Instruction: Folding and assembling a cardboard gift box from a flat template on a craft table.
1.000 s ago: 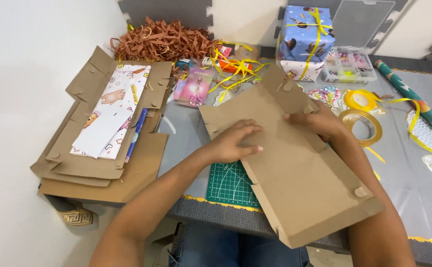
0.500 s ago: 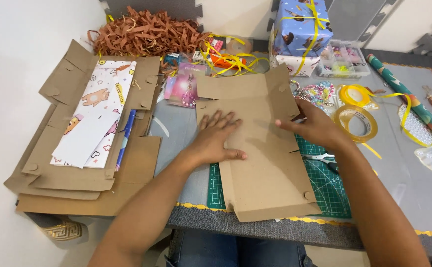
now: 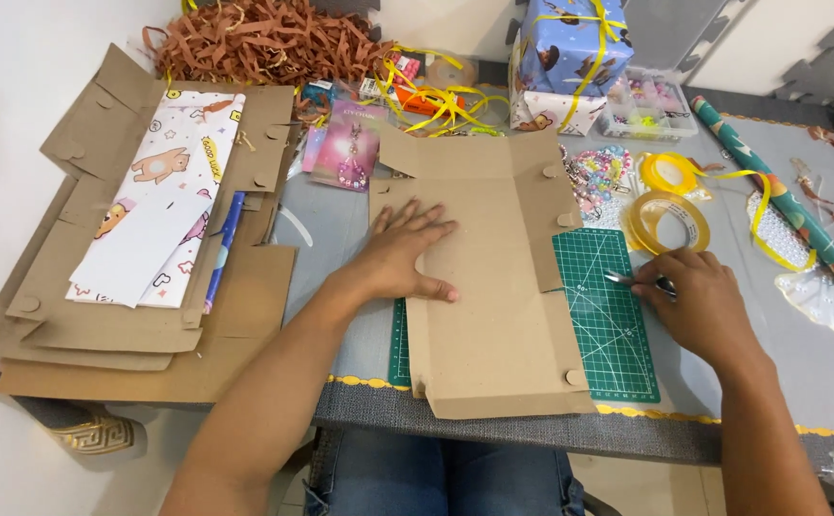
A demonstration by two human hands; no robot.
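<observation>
Flat brown cardboard box blank (image 3: 493, 296) lies unfolded on the table (image 3: 818, 382), its long axis running away from the person, partly covering a green cutting mat (image 3: 613, 315). The blank's near edge reaches the table's front edge.

Left hand (image 3: 403, 253): open, palm down, fingers spread, pressing flat on the left part of the blank. It grips nothing.

Right hand (image 3: 699, 306): to the right of the blank, at the mat's right edge, fingers curled around a small metal tool (image 3: 627, 280) whose tip points left over the mat. What kind of tool it is I cannot tell; most of it is hidden by the fingers.

Just beyond the right hand: a roll of clear tape (image 3: 670, 220), and behind it a spool of yellow ribbon (image 3: 667, 172). A roll of teal wrapping paper (image 3: 799, 215) lies diagonally at the far right.

Left of the table: a stack of further flat cardboard blanks (image 3: 149, 325), with printed wrapping paper sheets (image 3: 154, 210) lying on top. At the back: a heap of brown shredded paper (image 3: 264, 43), a blue wrapped gift box (image 3: 570, 48) tied with yellow ribbon, and a clear compartment box of small beads (image 3: 646, 105).
</observation>
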